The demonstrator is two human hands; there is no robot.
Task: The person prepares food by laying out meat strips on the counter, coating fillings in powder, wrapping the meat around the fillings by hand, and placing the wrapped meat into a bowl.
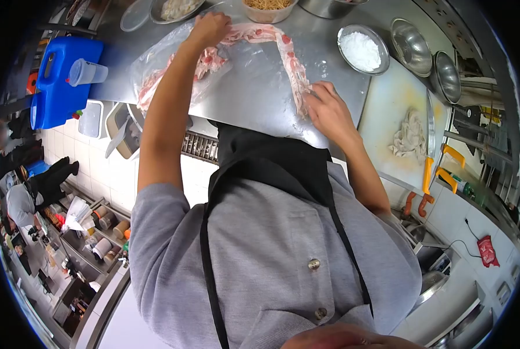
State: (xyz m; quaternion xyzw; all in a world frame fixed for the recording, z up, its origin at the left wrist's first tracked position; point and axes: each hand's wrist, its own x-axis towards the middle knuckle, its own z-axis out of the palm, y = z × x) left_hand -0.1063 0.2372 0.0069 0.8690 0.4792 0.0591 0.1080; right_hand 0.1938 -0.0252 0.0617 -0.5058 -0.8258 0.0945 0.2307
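A long strip of raw, pale pink fatty meat [289, 55] with red spots lies bent across the steel table. At its far left end my left hand [212, 29] is closed, its fingertips partly hidden. My right hand [330, 109] pinches the near end, close to the table's front edge. Under my left forearm, more raw meat [210, 63] lies bunched on a clear plastic bag [146, 67].
A bowl of white powder [362, 50] and steel bowls [411, 46] stand at the right. A cutting board [382, 131] holds a pale crumpled heap [410, 136] and a yellow-handled knife [430, 139]. A blue jug [68, 81] is left; a tub of brown strips [267, 10] stands behind.
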